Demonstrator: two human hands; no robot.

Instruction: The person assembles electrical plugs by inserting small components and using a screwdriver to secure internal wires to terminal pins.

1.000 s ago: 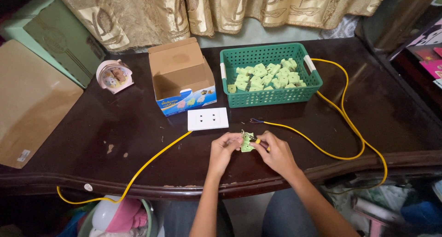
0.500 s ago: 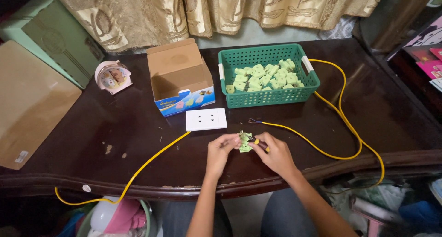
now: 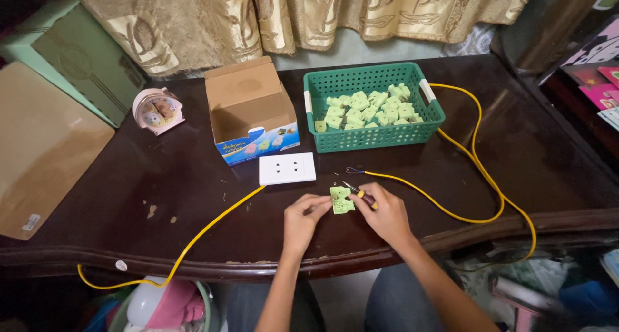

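Green plastic is the material of the small socket insert now worked on; it is held just above the desk at lower centre of the frame. The left hand is closed on the insert's left edge, thumb and fingertips pinching it. The right hand is closed around a small screwdriver with a yellow handle, the tip of which is directed at the insert's upper right corner; whether the tip is seated in a screw cannot be told.

The step in hand is judged to be the working of a terminal screw on the insert. The next move would call for the insert to be kept steady by the left hand while the blade is kept square to the screw. The bared end of the yellow cable lies just beyond the screwdriver tip, near but apart from the insert.

Further parts are arranged as follows:
- A white outlet faceplate lies flat above the hands, at centre.
- A green basket at upper centre right holds many like green inserts.
- An open cardboard box stands left of the basket.
- A small pink clock stands at upper left.
- A brown flat carton lies at the left edge.

The cable is run in a loop around the basket's right side and off the desk's front edge at lower left.
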